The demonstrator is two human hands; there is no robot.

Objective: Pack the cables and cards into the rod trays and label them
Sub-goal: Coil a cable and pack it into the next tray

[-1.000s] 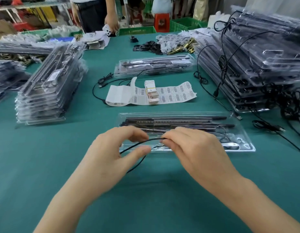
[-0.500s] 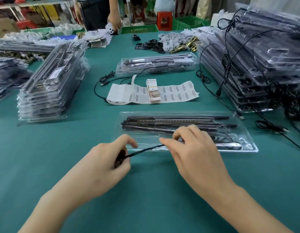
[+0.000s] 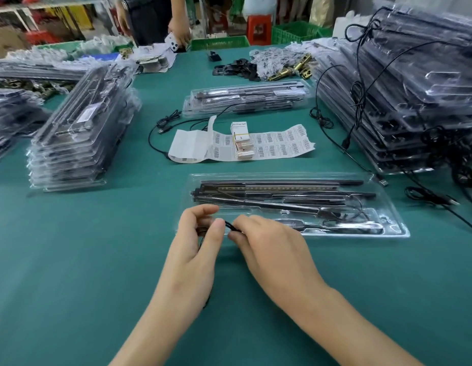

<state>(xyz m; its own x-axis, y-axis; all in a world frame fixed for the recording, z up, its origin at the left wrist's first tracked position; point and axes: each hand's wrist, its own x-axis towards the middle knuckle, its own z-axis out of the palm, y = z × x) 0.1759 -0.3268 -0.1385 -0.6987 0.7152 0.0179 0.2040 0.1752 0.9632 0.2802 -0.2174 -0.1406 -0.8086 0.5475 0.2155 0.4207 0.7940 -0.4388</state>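
Finished trays (image 3: 71,143) stacked at far left of bench (image 3: 71,260), apparently set clear of the work area. Left hand (image 3: 195,249) curled, thumb and fingers (image 3: 216,228) pinched on gathered black cable (image 3: 231,226), probably coiling it to fit a pocket. Right hand (image 3: 272,247) closed on same cable just beside; loop count not discernible. Open rod tray (image 3: 398,228) directly behind hands, ready to receive. Label strip (image 3: 282,143) and card bundle (image 3: 243,143) beyond.

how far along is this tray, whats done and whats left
Done: the black rods already sit in the open tray. In hand: left hand and right hand pinch a thin black cable at the tray's near edge. Left: seating the cable, adding a card from the stack, sticking a barcode label.
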